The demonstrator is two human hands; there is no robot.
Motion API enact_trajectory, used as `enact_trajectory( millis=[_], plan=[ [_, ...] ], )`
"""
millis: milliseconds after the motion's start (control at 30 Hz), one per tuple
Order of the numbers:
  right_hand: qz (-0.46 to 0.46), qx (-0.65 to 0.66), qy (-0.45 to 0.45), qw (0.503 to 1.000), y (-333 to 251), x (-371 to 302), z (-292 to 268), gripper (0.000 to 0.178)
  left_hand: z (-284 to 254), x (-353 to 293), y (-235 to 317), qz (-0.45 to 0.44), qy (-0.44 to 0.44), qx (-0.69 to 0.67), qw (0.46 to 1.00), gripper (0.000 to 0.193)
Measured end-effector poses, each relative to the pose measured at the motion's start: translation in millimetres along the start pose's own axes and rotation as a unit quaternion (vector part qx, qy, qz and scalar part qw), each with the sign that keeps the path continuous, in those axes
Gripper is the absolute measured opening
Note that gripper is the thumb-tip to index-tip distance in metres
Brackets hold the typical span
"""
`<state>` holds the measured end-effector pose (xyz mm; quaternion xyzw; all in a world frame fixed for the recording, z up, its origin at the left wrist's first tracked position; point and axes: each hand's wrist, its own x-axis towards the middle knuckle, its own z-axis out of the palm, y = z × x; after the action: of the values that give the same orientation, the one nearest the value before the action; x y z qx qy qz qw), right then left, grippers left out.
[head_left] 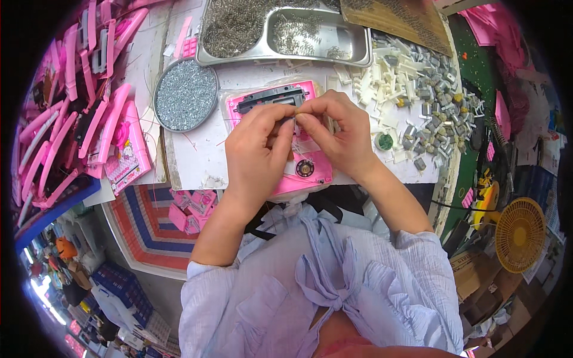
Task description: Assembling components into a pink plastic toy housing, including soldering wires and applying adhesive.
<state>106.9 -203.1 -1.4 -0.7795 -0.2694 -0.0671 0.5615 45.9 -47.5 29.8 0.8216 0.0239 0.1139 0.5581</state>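
Note:
Both my hands meet over a pink plastic housing (324, 169) on the white table. My left hand (258, 143) is closed, thumb and forefinger pinched together. Its fingertips touch those of my right hand (341, 128), also pinched. Whatever small thing sits between the fingertips is too small to name. Beyond my fingers, a black plastic bar (274, 95) lies across the far part of the housing. A dark round part with a metallic centre (304, 168) is set in its near right part. Thin wires run near it, and my hands hide the housing's middle.
A round dish of small screws (185, 95) stands left. Behind is a metal tray (352, 51) of springs. White plastic pieces (391, 77) and small grey motor-like parts (433, 122) are heaped right. Pink parts (57, 137) pile up at far left; a yellow fan (520, 234) stands right.

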Motion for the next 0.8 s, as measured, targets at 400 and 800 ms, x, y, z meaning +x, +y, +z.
enact_trajectory(
  millis=[400, 800],
  plan=[
    [0.024, -0.002, -0.025, 0.999, -6, 6, -11, 0.011, -6, -2, -5, 0.013, 0.036, -0.003, 0.999, 0.009],
    [0.012, 0.058, -0.109, 0.992, -13, 11, -14, 0.013, -9, -10, 6, 0.198, 0.081, 0.077, 0.974, 0.019]
  ],
)
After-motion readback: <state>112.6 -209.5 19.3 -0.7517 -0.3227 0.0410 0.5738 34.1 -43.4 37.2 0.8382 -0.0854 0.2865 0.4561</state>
